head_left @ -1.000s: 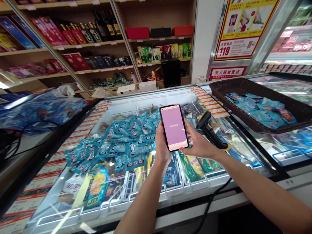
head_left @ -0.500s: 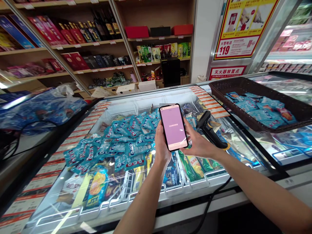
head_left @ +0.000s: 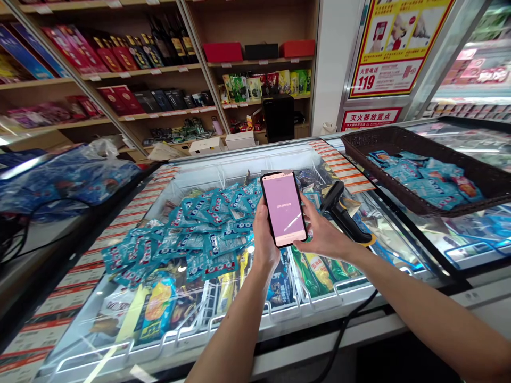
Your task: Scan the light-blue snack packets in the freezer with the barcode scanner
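Between my two hands is a smartphone [head_left: 283,205], upright with a pink-purple screen and a short line of text in its middle. My left hand [head_left: 265,234] grips its left edge, thumb along the side. On the right edge, my right hand [head_left: 321,229] is closed around the phone, its thumb near the lower corner. Underneath, a glass-topped freezer [head_left: 315,340] carries a heap of small blue snack packets [head_left: 215,218], just left of the phone. A black handheld barcode scanner [head_left: 345,215] lies on the glass right of my right hand.
A dark woven basket [head_left: 359,151] with similar blue packets stands at the right. Clear plastic bags of blue packets [head_left: 67,181] lie at the left. The scanner's black cable [head_left: 343,332] hangs over the front edge. Shelves [head_left: 159,69] of boxes and bottles stand behind.
Both hands hold the phone in nearly the same place. A white glare streak on the lower screen has grown longer. The view has shifted very slightly.
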### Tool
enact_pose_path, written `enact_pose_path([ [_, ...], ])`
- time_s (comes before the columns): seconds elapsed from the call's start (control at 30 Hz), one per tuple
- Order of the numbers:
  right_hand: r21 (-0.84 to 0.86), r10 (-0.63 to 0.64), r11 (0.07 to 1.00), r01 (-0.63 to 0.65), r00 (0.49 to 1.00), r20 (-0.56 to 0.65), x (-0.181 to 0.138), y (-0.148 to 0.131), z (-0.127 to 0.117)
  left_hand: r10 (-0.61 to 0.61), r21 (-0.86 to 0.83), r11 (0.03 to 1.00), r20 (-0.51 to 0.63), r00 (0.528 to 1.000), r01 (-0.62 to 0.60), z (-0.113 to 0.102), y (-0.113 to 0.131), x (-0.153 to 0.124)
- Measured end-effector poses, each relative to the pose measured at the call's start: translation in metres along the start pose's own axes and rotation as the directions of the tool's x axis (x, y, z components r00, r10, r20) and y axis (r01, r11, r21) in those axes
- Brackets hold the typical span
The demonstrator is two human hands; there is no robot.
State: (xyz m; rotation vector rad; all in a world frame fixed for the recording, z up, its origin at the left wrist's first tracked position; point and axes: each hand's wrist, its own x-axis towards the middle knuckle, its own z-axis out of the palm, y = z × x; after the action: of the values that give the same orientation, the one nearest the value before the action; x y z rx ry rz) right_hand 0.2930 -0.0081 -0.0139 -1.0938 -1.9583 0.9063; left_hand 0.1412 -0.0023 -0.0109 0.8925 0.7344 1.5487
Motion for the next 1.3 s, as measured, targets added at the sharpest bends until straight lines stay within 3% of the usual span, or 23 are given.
enact_pose_path([
  [0.3, 0.07, 0.071, 0.996, -0.056, 0.968, -0.242, 0.002, -0.001, -0.005, -0.044, -0.017, 0.999, -0.006, 0.999, 0.044, 0.006, -0.005, -0.004],
  [0.8, 0.204, 0.139, 0.974, -0.094, 0.967, -0.215, 0.002, -0.002, -0.004, -0.051, 0.016, 0.999, 0.004, 0.999, 0.05, 0.006, -0.008, -0.006],
  [1.13, 0.036, 0.167, 0.986, -0.164, 0.934, -0.316, 0.003, 0.001, -0.002, 0.034, 0.132, 0.991, -0.054, 0.998, -0.026, 0.016, -0.018, -0.018],
  [1.3, 0.047, 0.182, 0.983, -0.177, 0.927, -0.329, 0.002, -0.002, -0.004, 0.0, 0.115, 0.993, -0.024, 1.0, 0.002, 0.013, -0.021, -0.017],
])
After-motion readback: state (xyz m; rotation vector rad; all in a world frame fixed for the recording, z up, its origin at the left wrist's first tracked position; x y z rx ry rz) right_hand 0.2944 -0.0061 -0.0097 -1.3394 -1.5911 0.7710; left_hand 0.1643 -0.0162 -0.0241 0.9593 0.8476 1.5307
